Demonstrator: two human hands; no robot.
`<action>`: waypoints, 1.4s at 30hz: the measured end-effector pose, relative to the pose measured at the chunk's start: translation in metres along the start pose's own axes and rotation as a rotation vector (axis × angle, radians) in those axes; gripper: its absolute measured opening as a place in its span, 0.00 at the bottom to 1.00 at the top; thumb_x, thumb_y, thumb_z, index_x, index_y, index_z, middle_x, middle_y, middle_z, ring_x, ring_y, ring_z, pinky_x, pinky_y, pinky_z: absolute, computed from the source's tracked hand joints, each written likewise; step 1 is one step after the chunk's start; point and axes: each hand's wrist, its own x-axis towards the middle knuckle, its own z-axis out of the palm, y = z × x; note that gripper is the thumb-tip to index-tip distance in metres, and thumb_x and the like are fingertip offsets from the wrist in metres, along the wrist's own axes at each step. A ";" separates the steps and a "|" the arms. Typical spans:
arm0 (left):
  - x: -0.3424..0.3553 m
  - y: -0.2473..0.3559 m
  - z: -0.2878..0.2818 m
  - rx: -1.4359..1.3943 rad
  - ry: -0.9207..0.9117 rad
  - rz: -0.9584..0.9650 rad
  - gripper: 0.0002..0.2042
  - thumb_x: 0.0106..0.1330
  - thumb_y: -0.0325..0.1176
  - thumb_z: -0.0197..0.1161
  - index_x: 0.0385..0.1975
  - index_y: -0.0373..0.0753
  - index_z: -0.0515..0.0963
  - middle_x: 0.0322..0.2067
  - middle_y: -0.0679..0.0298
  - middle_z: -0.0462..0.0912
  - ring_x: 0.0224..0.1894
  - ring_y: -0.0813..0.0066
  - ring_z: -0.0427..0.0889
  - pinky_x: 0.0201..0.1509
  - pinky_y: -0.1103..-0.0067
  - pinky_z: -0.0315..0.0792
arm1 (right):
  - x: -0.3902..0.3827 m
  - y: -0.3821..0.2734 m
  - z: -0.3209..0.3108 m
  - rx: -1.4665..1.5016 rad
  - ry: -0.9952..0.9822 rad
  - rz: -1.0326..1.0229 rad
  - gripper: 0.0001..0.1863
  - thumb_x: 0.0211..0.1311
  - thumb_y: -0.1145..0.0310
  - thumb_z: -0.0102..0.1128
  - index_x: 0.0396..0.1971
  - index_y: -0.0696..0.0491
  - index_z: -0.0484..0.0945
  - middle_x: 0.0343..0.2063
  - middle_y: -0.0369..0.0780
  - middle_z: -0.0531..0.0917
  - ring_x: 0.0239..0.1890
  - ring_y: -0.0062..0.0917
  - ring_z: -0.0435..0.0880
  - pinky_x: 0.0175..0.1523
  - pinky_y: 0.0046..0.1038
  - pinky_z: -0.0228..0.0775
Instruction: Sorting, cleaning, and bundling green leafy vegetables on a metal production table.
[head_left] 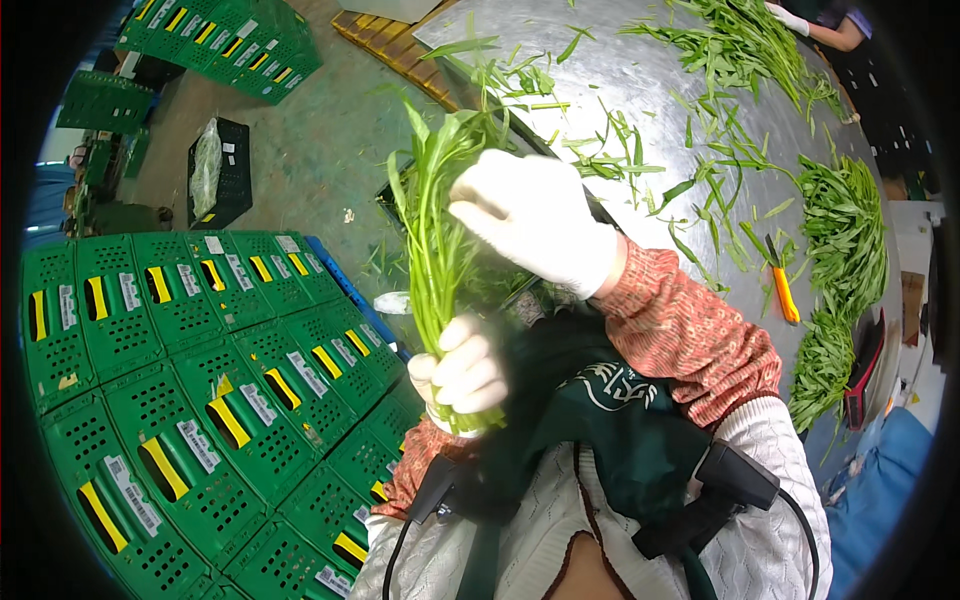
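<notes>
My left hand (462, 368), in a white glove, is closed around the lower stems of a bunch of long-stemmed leafy greens (428, 240), which looks like water spinach. The bunch stands nearly upright, leaves at the top and cut ends below the fist. Right beside its upper leaves is my right hand (535, 212), also white-gloved and slightly blurred. Its fingers are bent, with a gap between thumb and fingers and nothing visible in it. Whether they touch the leaves I cannot tell.
Green crates (150, 400) are stacked at the left. A metal table (640, 50) at the right carries loose leaves, greens piles (845, 240) and an orange-handled knife (783, 285). A black crate (240, 170) sits on the floor. A co-worker's gloved hand (788, 18) is at the far right.
</notes>
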 end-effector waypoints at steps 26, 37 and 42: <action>-0.043 0.015 0.010 0.166 -0.009 0.256 0.11 0.57 0.24 0.56 0.40 0.37 0.68 0.24 0.68 0.73 0.23 0.77 0.76 0.26 0.81 0.72 | 0.001 0.070 -0.032 0.926 0.296 0.606 0.11 0.64 0.65 0.53 0.35 0.59 0.74 0.32 0.41 0.83 0.27 0.18 0.79 0.35 0.19 0.71; -0.045 0.024 0.005 0.106 -0.372 0.257 0.07 0.57 0.24 0.57 0.33 0.39 0.67 0.25 0.64 0.77 0.23 0.76 0.80 0.27 0.79 0.79 | -0.033 0.031 0.027 0.086 -0.290 0.313 0.16 0.57 0.57 0.56 0.40 0.51 0.78 0.32 0.43 0.82 0.35 0.38 0.81 0.41 0.36 0.73; -0.050 0.016 0.015 0.260 -0.038 0.256 0.08 0.56 0.28 0.58 0.31 0.42 0.65 0.20 0.70 0.71 0.18 0.80 0.73 0.23 0.81 0.70 | -0.035 -0.048 0.029 0.462 -0.181 0.025 0.09 0.58 0.67 0.59 0.35 0.56 0.81 0.26 0.38 0.82 0.25 0.19 0.77 0.31 0.21 0.69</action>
